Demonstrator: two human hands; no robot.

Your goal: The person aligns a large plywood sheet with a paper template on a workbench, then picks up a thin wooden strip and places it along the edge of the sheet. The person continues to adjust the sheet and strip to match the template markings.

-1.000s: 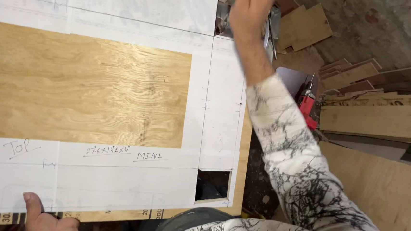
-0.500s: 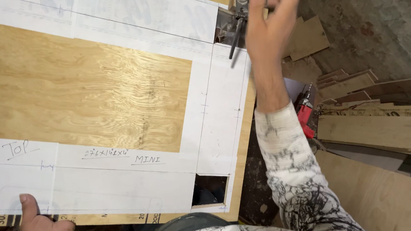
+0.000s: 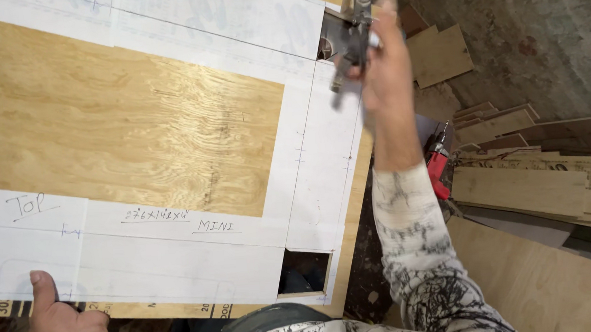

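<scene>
right hand [image 3: 386, 76]: gripping grey metal clamp tool [image 3: 352, 34]
left hand [image 3: 67, 324]: flat, fingers open, on white paper template [image 3: 177, 264] over plywood sheet [image 3: 113, 130]

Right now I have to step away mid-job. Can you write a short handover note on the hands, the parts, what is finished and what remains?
Left hand: flat on the paper template at the near edge of the plywood sheet, thumb pressing it down.
Right hand: raised over the far right corner, grip closed on a dark metal tool; its kind is unclear.
Done: template laid around the sheet; square notches are cut at the two right corners.
Left: the outline along the template looks uncut.
Nearby: plywood offcuts and a red tool on the floor.
</scene>
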